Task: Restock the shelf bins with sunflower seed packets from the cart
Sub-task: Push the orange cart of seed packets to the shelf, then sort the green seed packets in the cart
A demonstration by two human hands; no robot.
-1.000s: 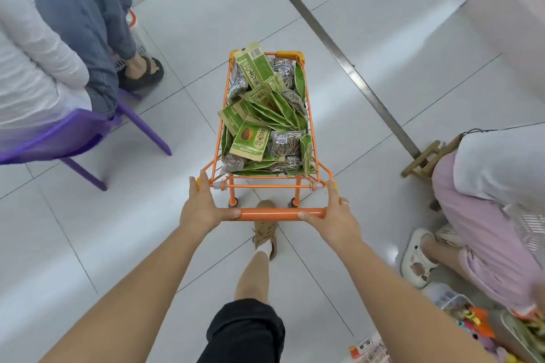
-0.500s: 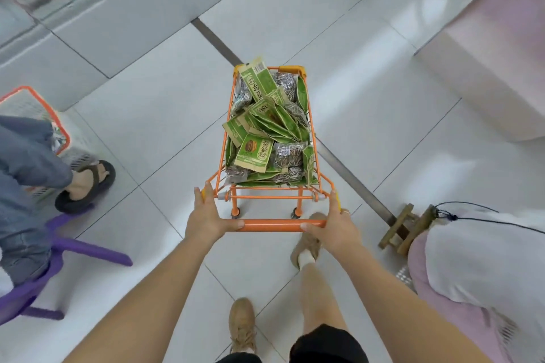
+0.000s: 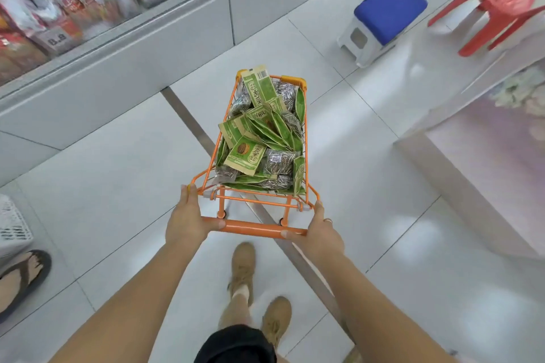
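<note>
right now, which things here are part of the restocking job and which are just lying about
Part of the job:
- orange cart, gripped at its handle by the left hand and right hand
- sunflower seed packets piled in it
- shelf with priced goods, upper left

Just lying about:
- blue-topped stool
- red plastic chair
- white basket at the left edge

Open tile ahead of the cart (image 3: 303, 138) and to its right. Shelf base (image 3: 118, 68) runs along the left, near the cart's front-left corner. Blue-topped stool (image 3: 383, 18) and red plastic chair (image 3: 501, 3) stand further ahead on the right; a white counter edge (image 3: 460, 180) closes the right side. Sandalled foot (image 3: 20, 277) and white basket (image 3: 11, 224) at far left (well apart from the cart).
</note>
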